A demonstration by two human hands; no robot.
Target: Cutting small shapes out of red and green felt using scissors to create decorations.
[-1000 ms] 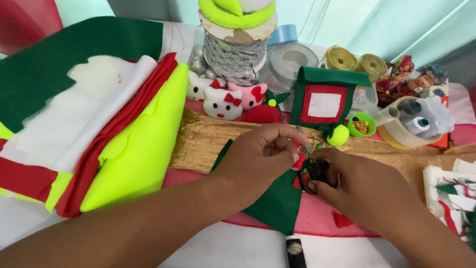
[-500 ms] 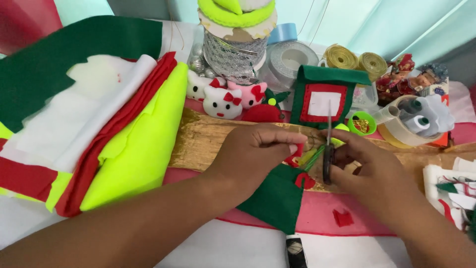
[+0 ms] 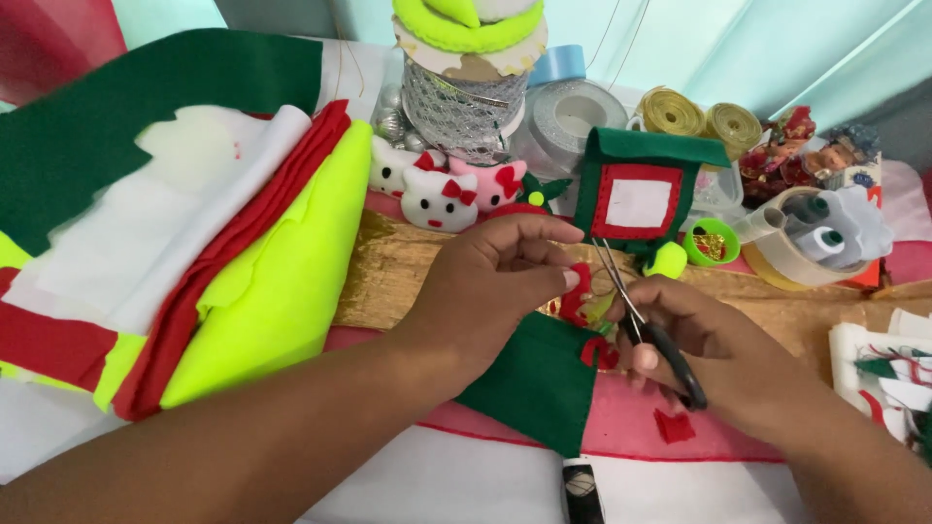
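1. Over the gold cloth (image 3: 417,277), the left hand (image 3: 490,286) pinches a small red felt piece (image 3: 575,291) on the green felt (image 3: 539,383).
2. The right hand (image 3: 714,354) grips the scissors (image 3: 646,325), now lowered from upright half a second ago, tips at the red piece: the cutting goes on.

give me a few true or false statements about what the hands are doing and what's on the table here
1. The right hand holds black-handled scissors. True.
2. The left hand pinches a small red felt piece. True.
3. The folded felt stack lies to the person's right. False: it lies to the left.
4. The scissors' blades point down at the table. False: they point up and away.
5. Gold ribbon rolls sit at the back. True.
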